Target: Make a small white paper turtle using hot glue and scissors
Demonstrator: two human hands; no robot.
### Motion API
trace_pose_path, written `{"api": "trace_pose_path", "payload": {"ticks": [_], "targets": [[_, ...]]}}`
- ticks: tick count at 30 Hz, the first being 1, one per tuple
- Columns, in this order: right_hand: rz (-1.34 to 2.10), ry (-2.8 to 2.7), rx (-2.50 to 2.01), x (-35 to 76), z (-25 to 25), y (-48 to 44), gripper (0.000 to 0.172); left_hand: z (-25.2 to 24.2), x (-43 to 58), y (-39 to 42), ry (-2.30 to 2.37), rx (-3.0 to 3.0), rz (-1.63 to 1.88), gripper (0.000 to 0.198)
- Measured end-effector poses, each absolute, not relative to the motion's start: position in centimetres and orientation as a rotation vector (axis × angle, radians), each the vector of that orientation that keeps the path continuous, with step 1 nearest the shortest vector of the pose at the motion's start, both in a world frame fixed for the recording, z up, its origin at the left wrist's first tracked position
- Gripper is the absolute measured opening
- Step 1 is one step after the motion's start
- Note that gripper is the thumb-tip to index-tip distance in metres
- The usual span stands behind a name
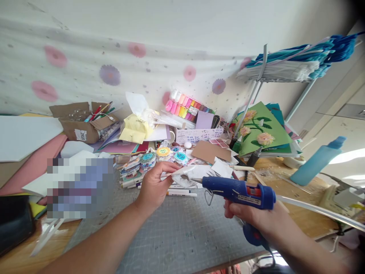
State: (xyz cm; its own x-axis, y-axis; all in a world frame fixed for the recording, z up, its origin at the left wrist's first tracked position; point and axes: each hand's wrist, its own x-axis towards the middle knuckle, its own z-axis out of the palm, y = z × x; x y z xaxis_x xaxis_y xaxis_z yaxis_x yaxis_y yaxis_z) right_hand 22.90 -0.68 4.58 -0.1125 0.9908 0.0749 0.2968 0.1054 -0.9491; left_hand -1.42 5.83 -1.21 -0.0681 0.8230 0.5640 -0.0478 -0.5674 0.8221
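Observation:
My right hand (251,217) is wrapped round the grip of a blue hot glue gun (238,192), its nozzle pointing left. A long clear glue stick (319,211) sticks out of the gun's back end. Between the thumb and fingers of my left hand (158,180) is the edge of a white, paper-like piece (186,176). The nozzle tip is at the right part of this piece; whether it touches cannot be made out. Beneath both hands lies a grey cutting mat (159,232). Several markers (181,193) lie just behind the left hand.
Round paper badges (163,152) are piled behind my left hand. At the back stand a cardboard box (81,127) and a colourful clay set (188,106). A blue bottle (318,161) stands at the right, below bundled pipe cleaners (299,62). Coloured paper sheets (31,167) lie left.

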Motion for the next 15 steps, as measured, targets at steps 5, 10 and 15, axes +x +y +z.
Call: {"api": "trace_pose_path", "payload": {"ticks": [5,10,15], "targets": [[0.99,-1.557,-1.283,22.08,4.43,-0.81,0.011,-1.0,-1.49,5.8,0.831,1.585,1.714,0.006],[0.965,-1.51,-1.34,22.24,4.17,-0.74,0.014,-1.08,-1.58,5.82,0.836,1.573,1.728,0.005],[1.053,-1.562,-1.366,22.49,4.52,-0.78,0.025,-1.59,-1.75,6.21,0.813,1.646,1.721,0.008]]}}
